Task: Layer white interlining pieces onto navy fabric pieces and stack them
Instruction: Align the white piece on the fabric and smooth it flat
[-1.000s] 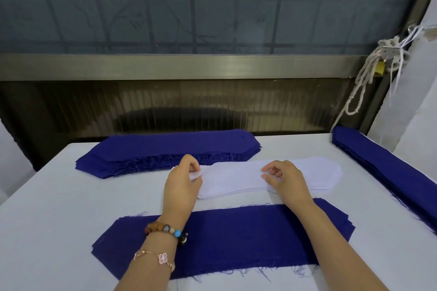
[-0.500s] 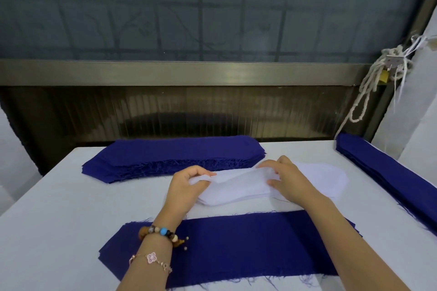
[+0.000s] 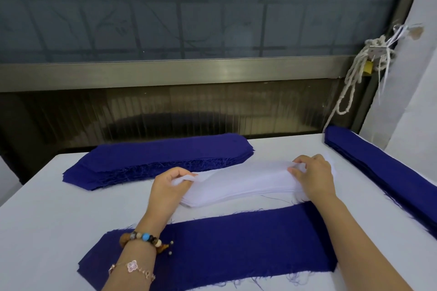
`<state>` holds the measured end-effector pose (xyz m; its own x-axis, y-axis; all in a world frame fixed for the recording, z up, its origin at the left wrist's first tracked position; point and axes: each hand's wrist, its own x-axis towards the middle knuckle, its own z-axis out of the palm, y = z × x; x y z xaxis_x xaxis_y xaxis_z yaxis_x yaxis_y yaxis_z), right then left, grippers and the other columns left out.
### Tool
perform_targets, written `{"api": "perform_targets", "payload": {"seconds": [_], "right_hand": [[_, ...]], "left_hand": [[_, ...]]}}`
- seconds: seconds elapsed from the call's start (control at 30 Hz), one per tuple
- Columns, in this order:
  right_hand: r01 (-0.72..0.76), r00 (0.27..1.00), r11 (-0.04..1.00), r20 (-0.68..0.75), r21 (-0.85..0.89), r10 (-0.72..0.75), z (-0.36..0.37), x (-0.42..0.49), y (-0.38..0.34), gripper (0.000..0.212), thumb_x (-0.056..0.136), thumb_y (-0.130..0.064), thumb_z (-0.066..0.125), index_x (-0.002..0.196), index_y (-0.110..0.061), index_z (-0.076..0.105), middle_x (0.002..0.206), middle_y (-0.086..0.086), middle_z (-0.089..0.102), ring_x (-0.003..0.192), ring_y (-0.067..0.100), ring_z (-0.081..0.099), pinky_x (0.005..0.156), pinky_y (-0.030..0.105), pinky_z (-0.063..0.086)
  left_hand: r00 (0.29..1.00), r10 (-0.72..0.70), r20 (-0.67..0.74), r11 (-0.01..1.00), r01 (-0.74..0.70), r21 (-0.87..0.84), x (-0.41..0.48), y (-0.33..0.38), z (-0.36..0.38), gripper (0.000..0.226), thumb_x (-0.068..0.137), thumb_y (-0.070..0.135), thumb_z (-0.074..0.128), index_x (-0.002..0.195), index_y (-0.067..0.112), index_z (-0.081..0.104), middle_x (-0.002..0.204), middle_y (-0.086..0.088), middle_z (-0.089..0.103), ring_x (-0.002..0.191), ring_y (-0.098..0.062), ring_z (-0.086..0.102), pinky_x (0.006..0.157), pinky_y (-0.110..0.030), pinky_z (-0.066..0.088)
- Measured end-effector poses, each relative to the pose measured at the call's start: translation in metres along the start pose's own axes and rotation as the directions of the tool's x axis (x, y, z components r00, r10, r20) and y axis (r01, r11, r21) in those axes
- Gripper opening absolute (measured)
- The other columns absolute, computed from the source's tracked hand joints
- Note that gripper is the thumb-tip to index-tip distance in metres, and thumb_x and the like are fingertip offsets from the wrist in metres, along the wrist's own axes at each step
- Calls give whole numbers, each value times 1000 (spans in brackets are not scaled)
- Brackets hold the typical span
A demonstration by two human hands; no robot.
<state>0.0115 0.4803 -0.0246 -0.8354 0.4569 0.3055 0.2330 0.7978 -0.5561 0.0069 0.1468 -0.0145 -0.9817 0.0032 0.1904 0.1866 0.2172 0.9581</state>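
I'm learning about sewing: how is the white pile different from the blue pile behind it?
The white pile has clean edges; the blue pile has frayed ones. The left hand and right hand pinch the white pile's top sheet; nothing touches the blue pile. Both are long stacks on the table.

White stack (image 3: 236, 194): centre; top sheet (image 3: 241, 171) seemingly lifted at both ends.
Near navy piece (image 3: 236, 243): flat, frayed, in front.
Back navy stack (image 3: 160, 156): behind.
Right navy stack (image 3: 390, 172): far right.
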Motion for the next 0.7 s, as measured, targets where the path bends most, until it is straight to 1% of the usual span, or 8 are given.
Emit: {"api": "perform_targets", "payload": {"seconds": [0.1, 0.23, 0.3, 0.4, 0.53, 0.6, 0.63, 0.7], "right_hand": [[-37, 997, 999, -65, 11, 37, -3, 2, 10, 19, 89, -26, 66, 105, -16, 68, 99, 4, 44, 102, 27, 47, 85, 33, 42], [-145, 978, 989, -153, -16, 141, -10, 5, 25, 21, 91, -26, 63, 107, -14, 68, 108, 13, 51, 104, 32, 45, 82, 36, 41], [-221, 960, 975, -178, -5, 217, -14, 6, 32, 23, 91, -28, 63, 109, -14, 68, 113, 16, 50, 108, 35, 43, 82, 38, 41], [-321, 923, 947, -219, 15, 317, -19, 9, 39, 29, 90, -29, 64, 115, -16, 65, 121, 19, 45, 112, 40, 38, 85, 43, 42], [-390, 890, 920, -244, 32, 386, -21, 10, 44, 39, 88, -32, 67, 123, -14, 62, 129, 17, 42, 114, 41, 36, 89, 45, 39], [-393, 890, 918, -228, 54, 394, -20, 12, 43, 34, 89, -32, 66, 117, -14, 64, 129, 17, 45, 115, 40, 37, 90, 45, 39], [-384, 896, 921, -215, 69, 389, -19, 13, 42, 31, 89, -31, 65, 114, -14, 64, 128, 16, 48, 116, 40, 38, 91, 45, 39], [-363, 906, 927, -196, 90, 374, -19, 14, 40, 27, 90, -31, 64, 111, -14, 67, 124, 16, 54, 116, 40, 41, 90, 45, 39]], "left_hand": [[1000, -15, -16, 1000, 15, -5, 0, 0, 1, 20, 88, 4, 65, 77, 17, 75, 88, 2, 74, 90, -19, 66, 77, -31, 49], [1000, 5, -13, 1000, -5, 2, 0, 0, 2, 19, 86, 1, 66, 77, 16, 74, 87, 3, 74, 86, -16, 66, 67, -20, 46], [1000, 8, -20, 1000, -8, 5, 0, 0, 2, 20, 86, 3, 67, 79, 20, 74, 87, 5, 73, 84, -14, 65, 68, -20, 46], [999, 33, -32, 997, -31, 69, 0, -3, 1, 22, 86, 6, 68, 90, 28, 71, 92, 11, 71, 89, -9, 64, 73, -24, 47], [993, 68, -96, 992, -56, 117, 3, -7, 0, 36, 86, 12, 71, 114, 34, 63, 109, 23, 61, 100, 1, 58, 80, -15, 44], [983, 62, -175, 996, -49, 79, 2, -9, -1, 45, 85, 17, 74, 122, 36, 56, 99, 12, 65, 85, -7, 61, 66, -14, 48], [975, 57, -215, 997, -45, 61, 2, -11, -1, 48, 86, 19, 74, 124, 37, 53, 90, 1, 67, 78, -16, 63, 62, -22, 52], [963, 43, -267, 998, -29, 58, 2, -13, -2, 47, 87, 21, 73, 125, 38, 50, 81, -14, 69, 77, -30, 64, 69, -41, 55]]}}
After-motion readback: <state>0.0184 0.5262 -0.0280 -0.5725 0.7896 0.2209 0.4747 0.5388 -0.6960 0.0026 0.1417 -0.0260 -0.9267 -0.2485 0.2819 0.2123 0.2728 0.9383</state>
